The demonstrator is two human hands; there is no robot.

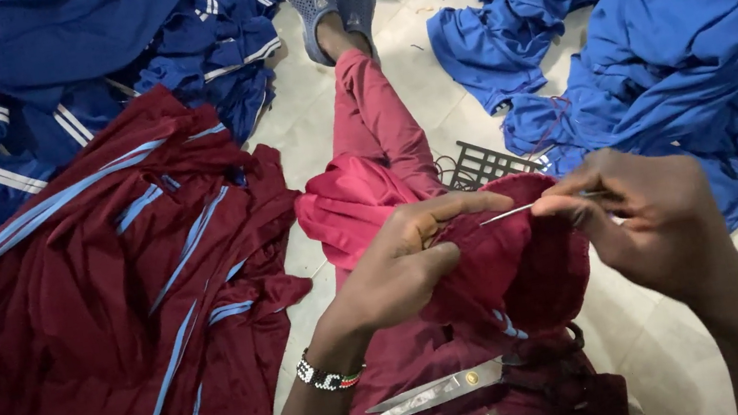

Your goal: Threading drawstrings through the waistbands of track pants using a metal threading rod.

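While my left hand (398, 267) pinches the maroon fabric (505, 255) taut, I'd keep my right hand (652, 217), fingers closed on the needle (513, 211), pulling straight outward

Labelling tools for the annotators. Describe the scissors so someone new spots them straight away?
Start at the person's lap, covered in maroon fabric, at the bottom centre of the view. Just below the left hand, with its beaded wristband, lie the silver metal scissors, blades shut and pointing left. They are the only shiny metal thing lying on the cloth.
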